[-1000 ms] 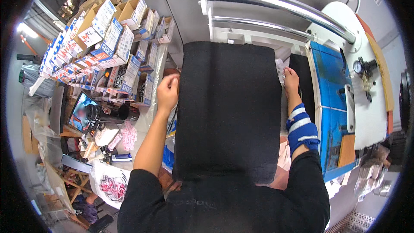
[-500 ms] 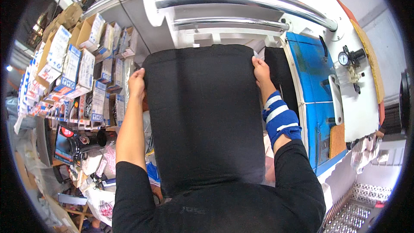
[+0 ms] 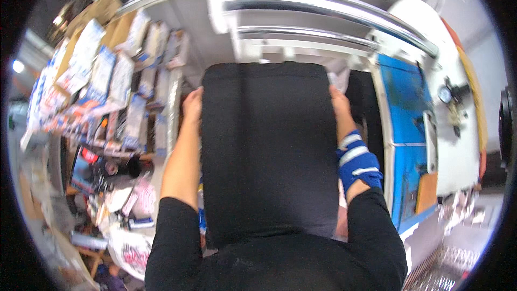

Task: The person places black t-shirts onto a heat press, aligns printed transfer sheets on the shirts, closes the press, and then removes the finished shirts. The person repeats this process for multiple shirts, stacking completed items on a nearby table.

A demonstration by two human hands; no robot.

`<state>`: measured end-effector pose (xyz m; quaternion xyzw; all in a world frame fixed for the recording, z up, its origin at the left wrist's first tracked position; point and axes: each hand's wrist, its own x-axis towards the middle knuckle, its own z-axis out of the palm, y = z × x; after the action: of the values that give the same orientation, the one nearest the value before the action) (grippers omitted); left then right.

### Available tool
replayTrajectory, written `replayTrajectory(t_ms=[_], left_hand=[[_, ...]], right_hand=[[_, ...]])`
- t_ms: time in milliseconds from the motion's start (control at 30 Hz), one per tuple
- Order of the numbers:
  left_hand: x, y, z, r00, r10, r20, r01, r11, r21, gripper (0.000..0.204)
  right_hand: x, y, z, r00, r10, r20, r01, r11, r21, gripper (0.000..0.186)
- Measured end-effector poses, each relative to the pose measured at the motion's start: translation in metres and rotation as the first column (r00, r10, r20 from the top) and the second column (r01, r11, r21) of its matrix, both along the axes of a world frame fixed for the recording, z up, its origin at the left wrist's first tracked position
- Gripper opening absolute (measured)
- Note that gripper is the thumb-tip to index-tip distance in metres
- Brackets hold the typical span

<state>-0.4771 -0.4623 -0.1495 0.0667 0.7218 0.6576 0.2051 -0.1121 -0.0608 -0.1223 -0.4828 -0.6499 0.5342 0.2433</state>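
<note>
A black cloth (image 3: 272,145) lies smooth and flat in front of me, wide, with rounded far corners, as if drawn over a board. Its near end runs up to my own black top. On its left edge, a little short of the far corner, my left hand (image 3: 193,105) is closed, fingers partly hidden behind the edge. My right hand (image 3: 339,103) grips the opposite edge at about the same height, its fingertips out of sight. A blue band with white stripes (image 3: 358,159) wraps my right forearm.
Shiny metal rollers (image 3: 323,5) cross beyond the cloth. To the right stand a blue panel (image 3: 406,113) and a white plate with a pressure gauge (image 3: 445,94). Another black fabric piece (image 3: 362,94) lies beside the panel. Stacked cardboard boxes (image 3: 110,70) and a cluttered table flank the left.
The whole view has shifted, so the scene sits farther right. Both hands have moved slightly nearer me along the cloth's edges, and their fingers are more hidden behind it.
</note>
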Motion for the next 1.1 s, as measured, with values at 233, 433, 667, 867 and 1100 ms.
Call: replayTrajectory(t_ms=[233, 433, 667, 867, 1100], left_hand=[[0.038, -0.036, 0.057, 0.909, 0.077, -0.41, -0.218, 0.925, -0.311, 0.032], [0.227, -0.189, 0.084, 0.952, -0.306, 0.013, 0.295, 0.904, -0.309, 0.048], [0.345, -0.285, 0.097, 0.87, -0.164, 0.466, 0.109, 0.984, 0.142, 0.022], [0.334, -0.314, 0.079, 0.813, -0.264, 0.519, 0.3, 0.954, 0.016, 0.021], [0.338, -0.326, 0.083, 0.811, -0.212, 0.546, 0.171, 0.977, 0.126, 0.026]], right_hand=[[0.017, -0.03, 0.046, 0.952, -0.173, 0.25, 0.039, 0.885, 0.464, 0.041], [0.201, -0.205, 0.067, 0.965, 0.093, 0.245, -0.148, 0.965, 0.218, 0.037], [0.334, -0.297, 0.055, 0.994, 0.006, -0.109, -0.06, 0.865, -0.498, 0.033], [0.379, -0.285, 0.022, 0.968, -0.042, -0.248, -0.092, 0.858, -0.506, 0.021], [0.344, -0.305, 0.049, 0.939, -0.158, -0.306, -0.056, 0.807, -0.588, 0.026]])
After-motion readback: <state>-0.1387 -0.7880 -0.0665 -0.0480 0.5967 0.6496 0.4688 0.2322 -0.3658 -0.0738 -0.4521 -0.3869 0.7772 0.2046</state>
